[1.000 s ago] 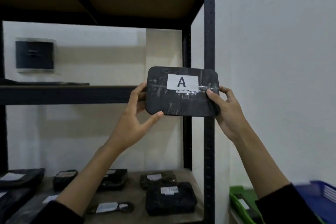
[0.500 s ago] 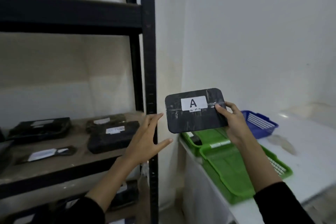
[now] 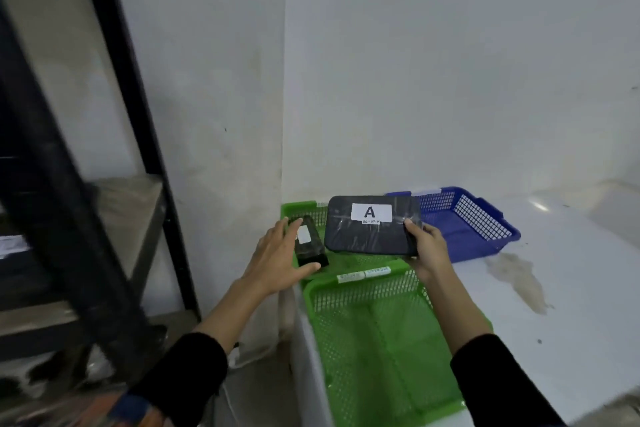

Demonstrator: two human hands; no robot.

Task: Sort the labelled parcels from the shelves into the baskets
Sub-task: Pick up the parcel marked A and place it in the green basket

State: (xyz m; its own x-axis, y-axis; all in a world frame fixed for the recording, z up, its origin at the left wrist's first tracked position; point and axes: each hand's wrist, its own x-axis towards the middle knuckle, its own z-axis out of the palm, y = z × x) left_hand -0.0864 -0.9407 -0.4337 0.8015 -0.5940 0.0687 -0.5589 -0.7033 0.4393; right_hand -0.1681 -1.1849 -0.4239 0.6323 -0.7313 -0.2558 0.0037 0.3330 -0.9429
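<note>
My right hand (image 3: 427,248) grips the right end of a flat black parcel (image 3: 367,236) with a white label reading A. The parcel hangs over the far green basket (image 3: 298,209), just left of the blue basket (image 3: 485,222). A smaller black parcel with a white label (image 3: 310,246) lies inside that far green basket. My left hand (image 3: 282,255) is spread open, palm down, at the basket's left edge beside the small parcel, holding nothing. A second green basket (image 3: 377,340) sits nearer to me with nothing in it.
The baskets rest on a white table (image 3: 554,305) in the corner of white walls. A black metal shelf rack (image 3: 114,149) stands blurred at the left. A stain marks the table to the right of the blue basket.
The view swung from the shelves down to the table. My left hand let go of the A parcel; my right hand carried it down and over the far green basket.
</note>
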